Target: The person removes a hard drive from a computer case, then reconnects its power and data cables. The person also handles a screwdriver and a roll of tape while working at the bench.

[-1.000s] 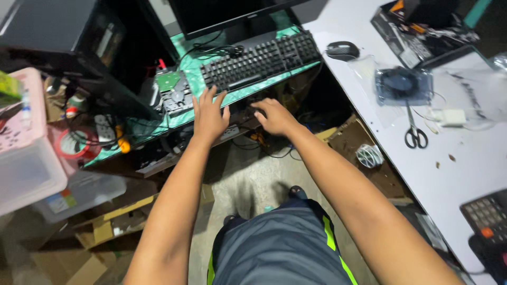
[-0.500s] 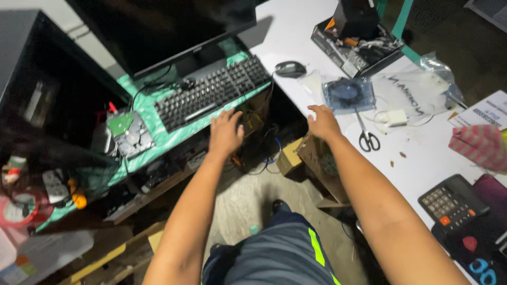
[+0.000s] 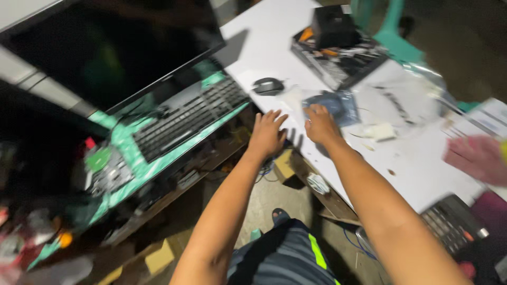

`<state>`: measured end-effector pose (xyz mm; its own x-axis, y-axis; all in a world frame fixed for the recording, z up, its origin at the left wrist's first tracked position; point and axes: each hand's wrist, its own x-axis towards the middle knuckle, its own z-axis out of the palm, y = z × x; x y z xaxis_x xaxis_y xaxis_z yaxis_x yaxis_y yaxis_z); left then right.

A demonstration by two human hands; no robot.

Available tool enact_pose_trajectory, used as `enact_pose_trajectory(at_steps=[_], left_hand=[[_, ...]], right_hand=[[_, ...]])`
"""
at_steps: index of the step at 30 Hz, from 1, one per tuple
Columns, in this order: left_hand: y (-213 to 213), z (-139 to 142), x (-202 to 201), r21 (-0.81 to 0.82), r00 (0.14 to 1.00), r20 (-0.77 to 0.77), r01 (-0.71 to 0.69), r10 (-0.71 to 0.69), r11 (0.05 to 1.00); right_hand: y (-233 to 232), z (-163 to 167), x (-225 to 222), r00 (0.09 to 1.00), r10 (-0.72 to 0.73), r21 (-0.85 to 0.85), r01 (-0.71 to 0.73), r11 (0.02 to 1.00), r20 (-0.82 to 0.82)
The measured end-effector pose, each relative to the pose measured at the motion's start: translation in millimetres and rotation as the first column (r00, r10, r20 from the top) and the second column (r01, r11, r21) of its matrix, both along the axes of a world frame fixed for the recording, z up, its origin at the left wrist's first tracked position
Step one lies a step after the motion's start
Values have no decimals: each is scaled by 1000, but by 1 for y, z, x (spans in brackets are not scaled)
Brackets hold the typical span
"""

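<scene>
Bagged blue part on white worktop, right hand resting on its near edge, fingers curled, grip uncertain; left hand spread, empty; likely pickup, needing firm pinch.

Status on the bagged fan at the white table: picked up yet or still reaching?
Done: both hands are at the white table edge. In hand: the right hand rests on the clear bag with the dark fan, fingers curled, grasp unclear through blur. The left hand hovers open beside it, holding nothing. Left: the bag still lies flat, not lifted; mouse and keyboard sit untouched.
</scene>
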<state>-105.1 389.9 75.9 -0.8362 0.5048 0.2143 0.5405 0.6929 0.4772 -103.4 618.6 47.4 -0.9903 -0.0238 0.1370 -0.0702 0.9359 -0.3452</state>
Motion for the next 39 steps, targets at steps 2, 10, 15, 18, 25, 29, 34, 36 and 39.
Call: enact_pose_trajectory(at_steps=[2,10,15,18,25,29,34,36,39], left_hand=[[-19,-6,-5,7,998,-13,-57,57,998],[-169,-4,-28,46,912,-95,-396,398,917],[-285,0,-1,91,802,-104,-582,589,808],[-336,-4,26,167,777,-103,-601,620,781],[-393,-14,67,272,795,19,-588,607,762],[-400,-14,67,295,808,104,-582,580,758],[-379,-3,37,357,845,113,-525,522,773],[-364,-1,19,394,826,-18,-512,563,764],[-346,-7,-8,422,801,-93,-506,591,752]], right_hand=[[-30,1,-15,996,71,-21,-73,997,-62],[-219,31,-77,841,462,-79,-500,862,-282],[-333,33,-92,786,590,-90,-612,786,-186],[-377,23,-107,809,570,-67,-582,810,-143],[-418,-1,-145,825,532,118,-519,847,-191],[-416,4,-148,893,438,206,-449,869,99],[-409,56,-128,785,619,36,-619,784,33],[-406,81,-120,780,602,-111,-592,798,173],[-399,115,-124,684,726,-283,-684,672,70]])
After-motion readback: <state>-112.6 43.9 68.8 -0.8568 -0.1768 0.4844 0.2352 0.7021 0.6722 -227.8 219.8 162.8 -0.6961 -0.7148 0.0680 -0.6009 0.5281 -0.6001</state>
